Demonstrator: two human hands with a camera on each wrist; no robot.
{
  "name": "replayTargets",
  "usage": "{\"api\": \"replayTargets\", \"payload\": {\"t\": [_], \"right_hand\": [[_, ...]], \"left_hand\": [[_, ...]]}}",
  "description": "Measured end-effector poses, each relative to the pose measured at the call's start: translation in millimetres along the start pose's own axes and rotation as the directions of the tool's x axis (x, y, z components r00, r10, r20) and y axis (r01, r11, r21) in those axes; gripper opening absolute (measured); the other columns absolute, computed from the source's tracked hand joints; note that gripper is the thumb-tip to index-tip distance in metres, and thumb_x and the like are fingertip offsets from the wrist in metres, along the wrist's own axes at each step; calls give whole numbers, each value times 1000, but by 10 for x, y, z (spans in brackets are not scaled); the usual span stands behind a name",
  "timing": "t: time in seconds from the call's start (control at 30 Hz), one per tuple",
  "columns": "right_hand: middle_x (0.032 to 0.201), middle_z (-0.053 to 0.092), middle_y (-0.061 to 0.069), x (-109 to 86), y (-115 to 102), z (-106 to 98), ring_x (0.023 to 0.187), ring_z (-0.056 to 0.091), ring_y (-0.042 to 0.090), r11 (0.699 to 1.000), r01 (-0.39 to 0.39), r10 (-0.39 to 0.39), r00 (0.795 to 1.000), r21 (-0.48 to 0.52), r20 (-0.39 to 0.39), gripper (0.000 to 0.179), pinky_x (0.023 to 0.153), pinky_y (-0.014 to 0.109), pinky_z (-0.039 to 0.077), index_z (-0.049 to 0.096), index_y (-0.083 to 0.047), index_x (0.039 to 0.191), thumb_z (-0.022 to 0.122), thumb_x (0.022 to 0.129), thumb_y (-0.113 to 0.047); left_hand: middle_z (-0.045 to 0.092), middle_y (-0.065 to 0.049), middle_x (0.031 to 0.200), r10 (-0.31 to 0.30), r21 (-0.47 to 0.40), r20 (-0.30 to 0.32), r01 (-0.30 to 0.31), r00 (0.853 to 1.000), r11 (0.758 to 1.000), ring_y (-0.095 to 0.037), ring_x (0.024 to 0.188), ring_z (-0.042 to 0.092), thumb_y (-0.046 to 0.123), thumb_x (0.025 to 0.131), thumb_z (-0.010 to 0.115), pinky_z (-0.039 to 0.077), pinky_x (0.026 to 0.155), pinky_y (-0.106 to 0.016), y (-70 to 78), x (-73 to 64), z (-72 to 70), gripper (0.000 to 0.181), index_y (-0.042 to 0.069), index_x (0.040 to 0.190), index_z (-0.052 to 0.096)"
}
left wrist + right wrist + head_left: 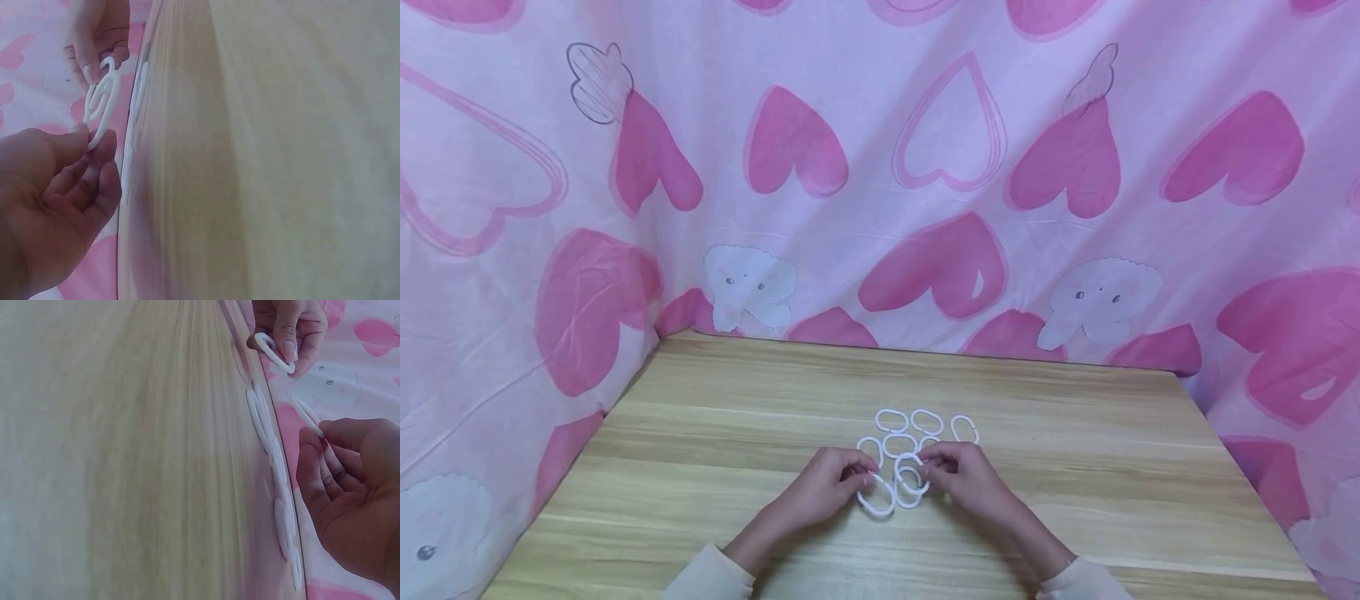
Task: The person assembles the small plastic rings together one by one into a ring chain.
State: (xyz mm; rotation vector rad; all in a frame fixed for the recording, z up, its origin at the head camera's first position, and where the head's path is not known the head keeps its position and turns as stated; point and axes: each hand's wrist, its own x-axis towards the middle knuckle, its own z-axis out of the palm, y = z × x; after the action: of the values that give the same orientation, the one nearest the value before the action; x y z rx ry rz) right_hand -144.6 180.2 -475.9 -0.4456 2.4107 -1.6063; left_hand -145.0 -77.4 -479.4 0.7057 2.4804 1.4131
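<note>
Pinched between the left hand's [829,485] thumb and fingers is a white oval ring [880,513], like a plastic shower curtain ring. The right hand [976,482] pinches a similar white ring [908,455], raised over the table and facing the first. In the right wrist view, the left hand's ring [270,351] and the right hand's ring [306,416] are apart. Directly under the held rings, another ring [908,507] lies on the wood, partly overlapped. Several more loose rings [891,432] lie flat just beyond the fingertips; the right hand partly hides one.
The wooden table [760,400] carries the rings near its middle. Pink heart-patterned cloth [865,208] hangs along the back and both sides. One ring [955,432] lies slightly apart at the right of the group. Pale sleeves [711,575] cover the forearms.
</note>
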Motion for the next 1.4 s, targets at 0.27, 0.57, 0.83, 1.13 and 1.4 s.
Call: {"api": "replayTargets", "payload": {"t": [0.27,0.57,0.83,1.13,1.4], "right_hand": [[93,69,35,8,-25,78,64,64,3,987,-72,69,997,142,26,32,63,22,60,62,19,120,64,93,1],[93,69,34,45,-22,139,60,63,2,978,-101,94,995,184,46,35,63,22,60,61,20,121,63,91,2],[91,69,33,60,-50,195,60,64,3,969,-127,119,992,210,50,35,62,21,59,60,20,122,62,91,2],[83,70,29,36,-35,290,56,64,4,971,-101,87,993,216,75,33,59,21,59,60,20,119,62,90,6],[87,70,26,13,-23,253,60,63,4,976,-117,105,992,186,69,34,58,20,57,62,18,120,64,89,3]], "left_hand": [[75,-5,80,-16,38,-21,17,1000,999,3,68,56,5,88,74,49,63,-17,9,-8,6,6,5,93,77],[73,-3,77,4,63,-29,-2,1000,998,3,65,54,5,88,74,48,60,-18,32,4,24,5,6,90,78],[73,-4,75,3,55,-32,-1,999,999,3,63,54,4,89,73,48,59,-18,51,5,40,5,4,90,78],[73,-3,74,16,53,-41,-14,999,999,3,64,55,4,89,73,50,60,-18,60,-2,44,5,5,90,78],[76,-5,81,26,57,-42,-24,999,998,0,69,60,4,89,72,53,66,-18,17,-24,5,6,6,92,77]]}}
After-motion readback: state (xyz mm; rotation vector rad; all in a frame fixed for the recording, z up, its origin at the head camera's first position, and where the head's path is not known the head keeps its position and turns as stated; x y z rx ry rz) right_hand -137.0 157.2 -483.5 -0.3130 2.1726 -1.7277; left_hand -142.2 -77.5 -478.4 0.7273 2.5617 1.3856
